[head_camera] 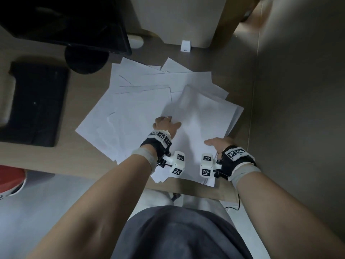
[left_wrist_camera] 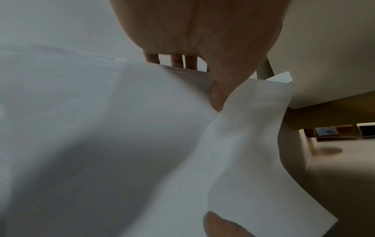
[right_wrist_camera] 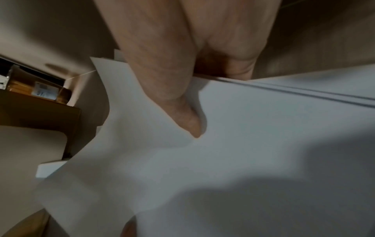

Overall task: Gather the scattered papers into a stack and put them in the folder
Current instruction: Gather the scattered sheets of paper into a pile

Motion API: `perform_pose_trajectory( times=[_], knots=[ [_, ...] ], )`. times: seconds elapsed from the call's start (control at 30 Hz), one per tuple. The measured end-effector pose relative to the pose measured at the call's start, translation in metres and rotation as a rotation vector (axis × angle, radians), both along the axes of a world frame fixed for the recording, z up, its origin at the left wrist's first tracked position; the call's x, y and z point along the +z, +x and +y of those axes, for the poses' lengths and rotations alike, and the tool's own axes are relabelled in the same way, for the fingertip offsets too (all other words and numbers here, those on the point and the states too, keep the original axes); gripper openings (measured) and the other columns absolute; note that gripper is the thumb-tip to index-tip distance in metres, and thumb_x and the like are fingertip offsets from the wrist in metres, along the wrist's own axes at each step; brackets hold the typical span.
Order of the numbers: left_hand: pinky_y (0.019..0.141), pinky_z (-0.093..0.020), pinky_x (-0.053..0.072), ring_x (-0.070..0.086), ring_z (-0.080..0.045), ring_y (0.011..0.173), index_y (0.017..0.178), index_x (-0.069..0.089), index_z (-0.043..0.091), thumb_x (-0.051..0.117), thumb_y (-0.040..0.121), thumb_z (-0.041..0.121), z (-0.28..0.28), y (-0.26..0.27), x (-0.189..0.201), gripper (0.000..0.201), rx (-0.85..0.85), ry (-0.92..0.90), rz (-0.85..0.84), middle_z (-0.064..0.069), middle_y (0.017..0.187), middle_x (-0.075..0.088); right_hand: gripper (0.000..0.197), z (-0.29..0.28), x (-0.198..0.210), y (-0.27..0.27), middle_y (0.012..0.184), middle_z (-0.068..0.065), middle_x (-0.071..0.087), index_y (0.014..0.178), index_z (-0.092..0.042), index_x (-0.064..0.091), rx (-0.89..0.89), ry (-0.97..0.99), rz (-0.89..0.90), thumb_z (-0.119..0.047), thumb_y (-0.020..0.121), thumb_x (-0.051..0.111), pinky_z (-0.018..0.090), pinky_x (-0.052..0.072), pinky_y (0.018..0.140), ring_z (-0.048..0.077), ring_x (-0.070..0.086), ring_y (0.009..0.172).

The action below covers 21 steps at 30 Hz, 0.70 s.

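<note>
Several white sheets (head_camera: 141, 101) lie fanned and overlapping across the wooden desk (head_camera: 78, 161). My left hand (head_camera: 166, 125) grips the left edge of a loose bundle of sheets (head_camera: 201, 116). Its thumb (left_wrist_camera: 218, 96) lies on top and its fingers (left_wrist_camera: 176, 62) curl past the far edge. My right hand (head_camera: 217, 143) pinches the bundle's near right side, thumb (right_wrist_camera: 182, 112) pressed into the top sheet. The top sheet bulges up between the hands. A flat black rectangle (head_camera: 35, 103) at the left may be the folder; I cannot tell.
A dark monitor (head_camera: 71, 21) on a round base (head_camera: 85, 60) stands at the back left. A white box (head_camera: 179, 17) and a small white block (head_camera: 185, 46) sit behind the papers. A partition (head_camera: 298, 90) closes the right side. Something red (head_camera: 11, 180) lies below the desk's left edge.
</note>
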<state>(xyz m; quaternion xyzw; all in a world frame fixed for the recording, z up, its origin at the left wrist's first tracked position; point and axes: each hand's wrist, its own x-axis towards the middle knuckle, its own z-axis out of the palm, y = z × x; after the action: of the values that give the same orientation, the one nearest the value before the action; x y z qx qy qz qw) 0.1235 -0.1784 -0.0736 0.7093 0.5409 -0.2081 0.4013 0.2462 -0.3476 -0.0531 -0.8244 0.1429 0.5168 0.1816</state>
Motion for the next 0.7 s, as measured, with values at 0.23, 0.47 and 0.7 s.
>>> perform_pose_trajectory(
  times=[0.23, 0.47, 0.7],
  knots=[
    [0.113, -0.038, 0.031, 0.038, -0.03, 0.135, 0.146, 0.04, 0.015, 0.053, 0.071, 0.055, 0.031, -0.021, 0.004, 0.086, 0.216, -0.074, -0.086, -0.009, 0.152, 0.034, 0.071, 0.032, 0.005, -0.016, 0.118, 0.012, 0.061, 0.129, -0.002, 0.05, -0.01, 0.137, -0.074, -0.028, 0.072, 0.083, 0.036, 0.051, 0.08, 0.032, 0.062, 0.103],
    [0.117, -0.046, 0.015, 0.015, -0.033, 0.145, 0.148, 0.035, 0.027, 0.05, 0.09, 0.055, 0.091, -0.07, 0.008, 0.066, 0.299, 0.02, 0.06, -0.007, 0.159, 0.015, 0.039, 0.106, 0.005, -0.046, 0.111, 0.01, 0.067, 0.113, 0.003, 0.062, 0.048, 0.329, -0.09, -0.004, 0.078, 0.077, 0.026, 0.046, 0.079, 0.021, 0.062, 0.095],
    [0.109, -0.042, 0.038, 0.047, -0.027, 0.127, 0.14, 0.047, 0.024, 0.062, 0.067, 0.063, 0.131, -0.117, -0.008, 0.084, 0.512, -0.108, -0.019, -0.004, 0.149, 0.033, 0.074, 0.173, -0.005, -0.078, 0.136, 0.015, 0.036, 0.14, -0.015, 0.039, 0.358, 0.048, -0.157, -0.028, 0.076, 0.074, 0.038, 0.047, 0.081, 0.039, 0.05, 0.115]
  ],
)
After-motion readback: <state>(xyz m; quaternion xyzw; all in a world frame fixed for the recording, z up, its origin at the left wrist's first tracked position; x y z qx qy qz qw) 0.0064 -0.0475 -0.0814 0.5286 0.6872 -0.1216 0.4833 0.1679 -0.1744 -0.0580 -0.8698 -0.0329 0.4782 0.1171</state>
